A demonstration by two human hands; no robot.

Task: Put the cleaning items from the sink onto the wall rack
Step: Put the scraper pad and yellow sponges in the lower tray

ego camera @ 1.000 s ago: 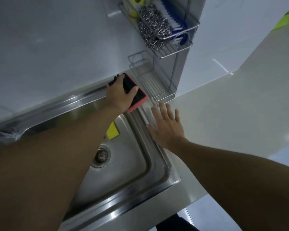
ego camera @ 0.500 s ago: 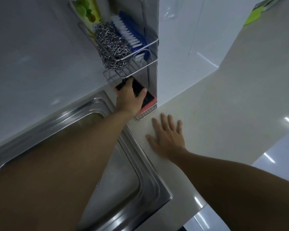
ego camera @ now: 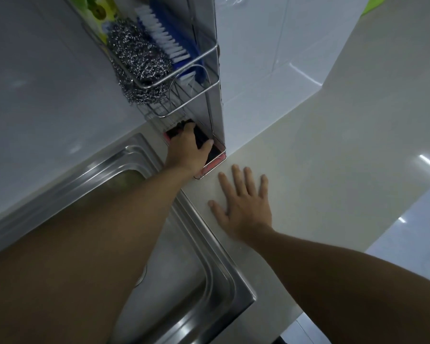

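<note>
A steel wire wall rack (ego camera: 210, 52) with two shelves hangs above the counter. On its upper shelf lie a steel wool scourer (ego camera: 139, 58), a blue brush with white bristles (ego camera: 169, 40) and a green-labelled pack (ego camera: 97, 11). My left hand (ego camera: 189, 150) grips a pink sponge with a black top (ego camera: 212, 156), which rests inside the lower shelf. My right hand (ego camera: 243, 204) lies flat on the counter with its fingers spread and holds nothing. My left forearm hides much of the steel sink (ego camera: 204, 269).
The pale counter (ego camera: 333, 157) stretches to the right of the sink. White tiled walls (ego camera: 35, 95) stand behind the sink and rack. A bright green object (ego camera: 372, 3) shows at the top right corner.
My left hand has carried the sponge from the sink's back rim into the lower rack shelf. The view has shifted right; my right hand has stayed flat on the counter.
</note>
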